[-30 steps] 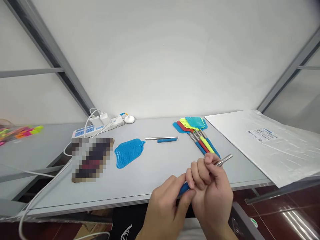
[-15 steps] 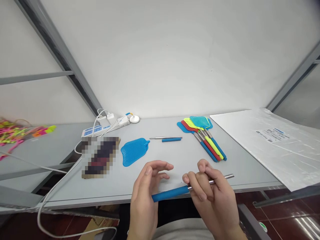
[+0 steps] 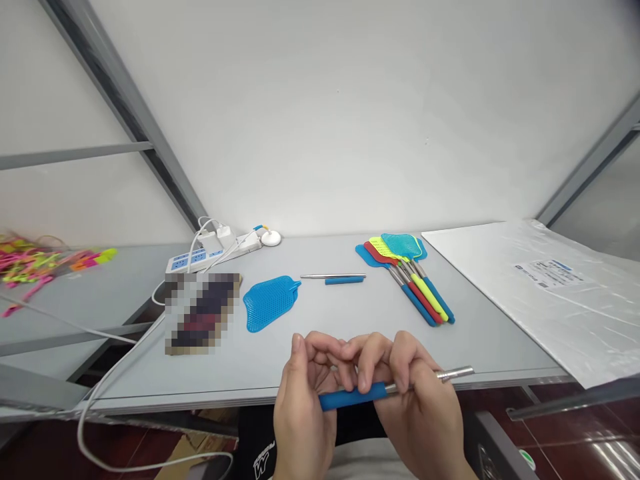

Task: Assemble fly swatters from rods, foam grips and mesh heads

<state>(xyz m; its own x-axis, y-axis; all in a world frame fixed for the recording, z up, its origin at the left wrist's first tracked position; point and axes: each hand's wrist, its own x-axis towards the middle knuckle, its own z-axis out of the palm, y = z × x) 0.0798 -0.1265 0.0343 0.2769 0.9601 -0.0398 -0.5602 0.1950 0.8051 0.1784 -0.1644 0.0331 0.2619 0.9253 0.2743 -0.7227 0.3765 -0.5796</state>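
Between my hands, over the table's front edge, is a metal rod (image 3: pixel 456 374) with a blue sleeve handle (image 3: pixel 350 398). My right hand (image 3: pixel 417 407) is closed around the rod near the sleeve, and the bare metal end sticks out to the right. Against the palm of my left hand (image 3: pixel 305 403) rests the sleeve's end; its fingers curl in beside the sleeve, thumb raised. A blue fly swatter head (image 3: pixel 271 304) lies flat on the table beyond my left hand. Farther back are another metal rod (image 3: pixel 333 276) and a separate blue sleeve (image 3: pixel 344 281).
Several fly swatters (image 3: pixel 407 280) lie fanned together at right centre. A large white plastic package (image 3: pixel 540 293) covers the table's right side. On the left are a power strip (image 3: pixel 195 260) with cables, a blurred flat item (image 3: pixel 203 313) and a colourful pile (image 3: pixel 40 267) on a neighbouring surface.
My left hand has moved right and its fingers have curled in, closing the gap to my right hand. The rod and sleeve have shifted slightly right.
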